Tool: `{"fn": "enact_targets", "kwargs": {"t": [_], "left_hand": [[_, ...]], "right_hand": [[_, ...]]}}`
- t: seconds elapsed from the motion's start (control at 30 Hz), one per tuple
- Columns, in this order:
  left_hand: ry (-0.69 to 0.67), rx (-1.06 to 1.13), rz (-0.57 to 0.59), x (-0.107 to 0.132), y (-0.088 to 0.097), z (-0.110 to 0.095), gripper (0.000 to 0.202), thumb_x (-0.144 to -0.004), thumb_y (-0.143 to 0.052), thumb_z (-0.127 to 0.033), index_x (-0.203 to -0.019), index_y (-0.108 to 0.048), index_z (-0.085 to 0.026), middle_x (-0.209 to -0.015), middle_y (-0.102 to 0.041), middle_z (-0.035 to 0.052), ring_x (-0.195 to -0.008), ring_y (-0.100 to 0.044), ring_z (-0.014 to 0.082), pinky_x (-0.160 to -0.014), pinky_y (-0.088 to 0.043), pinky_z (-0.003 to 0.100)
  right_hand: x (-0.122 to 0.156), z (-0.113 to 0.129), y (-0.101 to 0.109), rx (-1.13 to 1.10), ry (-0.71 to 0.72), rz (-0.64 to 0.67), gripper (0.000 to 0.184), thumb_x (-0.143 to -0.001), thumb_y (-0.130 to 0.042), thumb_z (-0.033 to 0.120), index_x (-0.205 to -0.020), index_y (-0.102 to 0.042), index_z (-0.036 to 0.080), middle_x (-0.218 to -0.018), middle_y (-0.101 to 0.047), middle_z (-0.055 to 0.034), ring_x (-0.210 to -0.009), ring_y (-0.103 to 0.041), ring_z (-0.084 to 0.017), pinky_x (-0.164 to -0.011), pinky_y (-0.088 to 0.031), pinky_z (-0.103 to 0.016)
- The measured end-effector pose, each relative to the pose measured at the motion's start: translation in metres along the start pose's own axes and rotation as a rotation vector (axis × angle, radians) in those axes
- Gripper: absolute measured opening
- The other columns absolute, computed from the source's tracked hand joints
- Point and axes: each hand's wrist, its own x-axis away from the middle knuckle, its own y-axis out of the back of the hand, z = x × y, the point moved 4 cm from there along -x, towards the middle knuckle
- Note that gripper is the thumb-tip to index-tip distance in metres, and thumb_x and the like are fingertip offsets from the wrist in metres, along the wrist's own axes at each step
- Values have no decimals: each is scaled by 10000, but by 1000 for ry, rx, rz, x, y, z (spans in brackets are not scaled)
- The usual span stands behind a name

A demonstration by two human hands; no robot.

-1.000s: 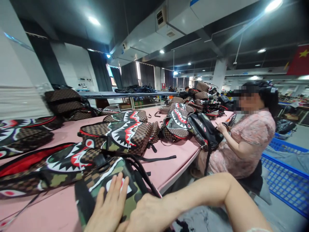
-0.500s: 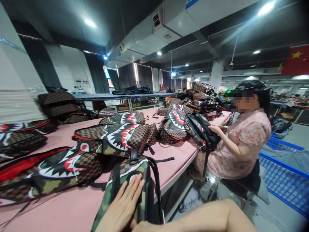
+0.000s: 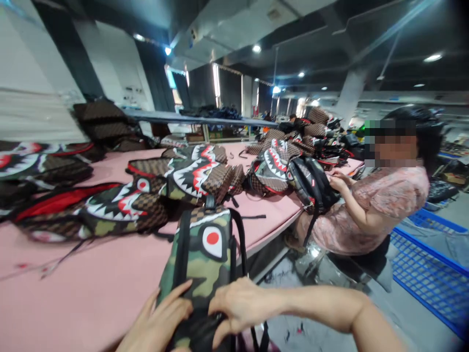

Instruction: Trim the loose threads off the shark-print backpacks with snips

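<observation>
A camouflage backpack (image 3: 208,264) with a red-and-white eye patch and black straps lies on its back side at the table's front edge, its narrow side facing up. My left hand (image 3: 161,318) is bent over its near left part, fingers curled onto the fabric. Across from it, my right hand (image 3: 242,305) grips the near right part, its fingers and thumb closing on a dark section. What exactly lies under the fingertips is partly hidden. Just beyond stands another shark-mouth backpack (image 3: 198,176) with a checked pattern.
The pink table (image 3: 91,278) carries several more shark-mouth backpacks, one with an open red-lined compartment (image 3: 69,200) at left. At right a seated co-worker (image 3: 381,200) handles a black-strapped backpack (image 3: 315,186). A blue plastic crate (image 3: 428,264) stands on the floor behind.
My left hand has slid back toward me off the eye patch, which now shows. My right hand has come up onto the backpack. The view has tilted down.
</observation>
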Motion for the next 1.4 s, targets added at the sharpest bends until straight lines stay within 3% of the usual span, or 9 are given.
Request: {"fn": "enact_targets", "kwargs": {"t": [0.1,0.2,0.27,0.33,0.5,0.7,0.9,1.13,1.4], "left_hand": [[106,39,-16,2,11,-20,193,-722,-638,-318,-865,-565,-212,-942,-659,46,-1193,-475,284,-910,-390,412],[185,34,-162,9,9,-38,46,-828,-495,-193,-807,-533,-179,-879,-650,48,-1180,-484,263,-953,-342,436],[189,25,-287,17,3,-50,148,-849,-415,-92,-799,-533,-166,-870,-656,42,-1167,-501,240,-983,-302,452],[155,22,-393,24,-2,-59,204,-838,-395,-26,-797,-545,-159,-860,-668,32,-1140,-529,219,-980,-303,432],[66,35,-419,31,-9,-59,242,-843,-393,-15,-789,-577,-162,-853,-688,16,-1087,-568,187,-958,-318,375],[68,-18,-342,31,-4,-55,201,-855,-430,-45,-804,-588,-158,-871,-696,15,-1070,-576,187,-972,-304,378],[186,67,-309,32,0,-58,211,-857,-435,-86,-877,-615,-195,-924,-691,0,-1093,-555,173,-997,-286,376],[183,210,-346,56,-13,-57,251,-823,-424,-54,-840,-616,-215,-817,-650,5,-1155,-508,176,-1028,-300,397],[175,235,-363,52,-4,-49,250,-833,-427,-11,-872,-583,-204,-825,-662,-19,-1116,-537,161,-1032,-295,401]], "right_hand": [[3,7,-8,30,-73,-103,311,-797,-586,466,-969,-558,208,-899,-595,10,-679,-551,-114,-453,-260,-208],[9,9,-29,137,-107,-181,144,-816,-559,306,-904,-556,192,-857,-560,5,-568,-476,-98,-432,-221,-227],[14,12,-46,246,-62,-250,55,-811,-504,202,-812,-556,183,-798,-536,0,-515,-425,-92,-431,-208,-237],[20,15,-60,320,26,-355,130,-815,-443,135,-775,-558,180,-748,-518,-3,-511,-411,-91,-450,-234,-234],[25,16,-71,375,141,-505,220,-852,-378,107,-817,-582,183,-713,-504,-7,-535,-415,-93,-484,-278,-222],[24,17,-61,308,144,-459,204,-835,-400,110,-840,-587,192,-738,-518,-1,-533,-418,-93,-478,-276,-230],[28,13,-54,219,178,-184,263,-836,-393,130,-1032,-557,192,-882,-546,-22,-573,-441,-99,-467,-291,-235],[31,12,-57,88,242,-301,363,-865,-342,109,-1159,-516,231,-956,-586,-19,-649,-524,-89,-495,-350,-212],[27,0,-57,60,269,-122,388,-850,-379,134,-1213,-494,206,-1041,-603,-40,-728,-576,-97,-554,-402,-222]]}}
